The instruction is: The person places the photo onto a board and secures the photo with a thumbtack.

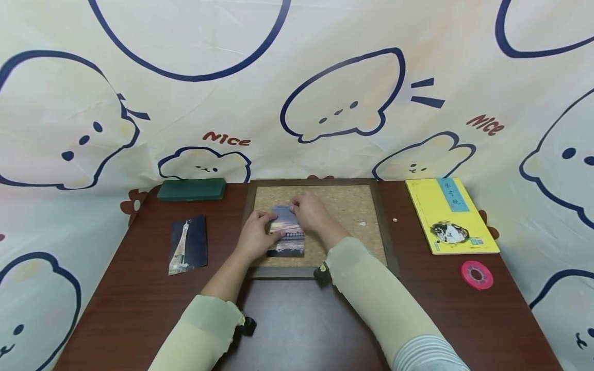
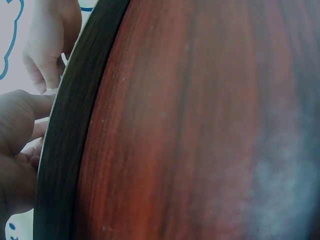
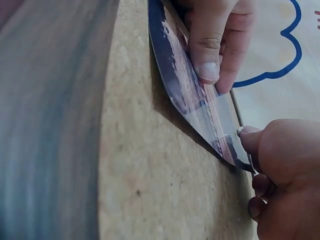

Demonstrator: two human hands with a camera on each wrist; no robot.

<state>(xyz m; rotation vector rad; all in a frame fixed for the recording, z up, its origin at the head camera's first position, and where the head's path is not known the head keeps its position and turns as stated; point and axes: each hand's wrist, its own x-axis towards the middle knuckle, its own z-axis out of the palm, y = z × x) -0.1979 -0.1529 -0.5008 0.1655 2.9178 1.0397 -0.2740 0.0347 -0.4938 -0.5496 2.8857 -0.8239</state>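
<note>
In the head view a sunset photo point(image 1: 286, 239) lies over the left half of a framed cork board point(image 1: 341, 226). My left hand point(image 1: 255, 236) holds the photo by its left side, thumb on its face. At the photo's top right corner, my right hand point(image 1: 312, 211) pinches a small white pushpin point(image 3: 240, 131), which shows at the thumb tip in the right wrist view. The photo's near edge stands a little off the cork there, casting a shadow. Most of the pin is hidden by the fingers. The left wrist view shows mostly the tabletop and the board's dark frame point(image 2: 70, 120).
An Eiffel Tower photo point(image 1: 187, 245) lies left of the board, below a green case point(image 1: 191, 189). To the right are a yellow book point(image 1: 447, 232) and a pink tape roll point(image 1: 477, 275). A tiny white piece point(image 1: 395, 220) sits beside the board, another white bit point(image 1: 362, 223) on the cork.
</note>
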